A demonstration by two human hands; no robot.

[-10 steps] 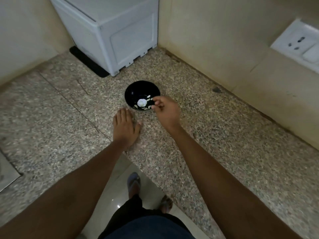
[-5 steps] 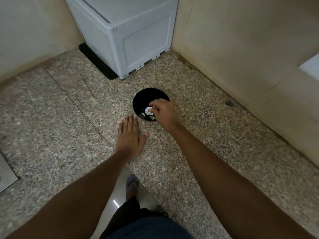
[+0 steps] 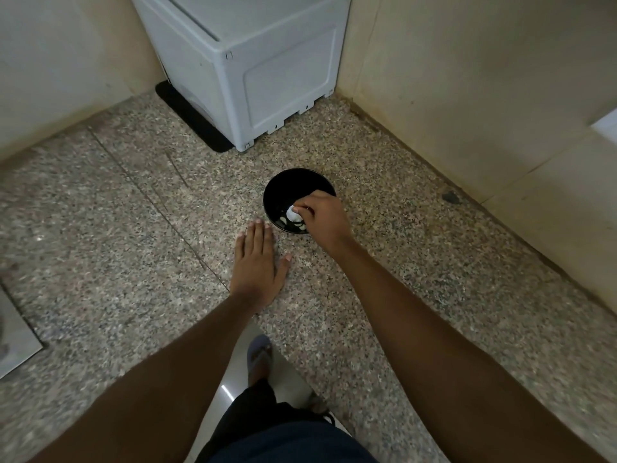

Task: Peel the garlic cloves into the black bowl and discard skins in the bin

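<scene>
Right hand (image 3: pixel 323 218): its grip pinches a garlic bulb (image 3: pixel 293 213) inside the black bowl (image 3: pixel 283 192).
Left hand (image 3: pixel 257 266): flat on the worktop (image 3: pixel 100 245), holding nothing.
Advice: lift straight up, clear of the loose cloves (image 3: pixel 289 222) under the grip.

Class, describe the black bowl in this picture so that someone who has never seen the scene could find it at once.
Start at the large white appliance standing in the corner of the speckled stone counter. Just in front of it, toward the person, sits the black bowl, round and dark, holding pale garlic pieces. The right hand reaches into it, while the left hand lies flat beside it.
</scene>
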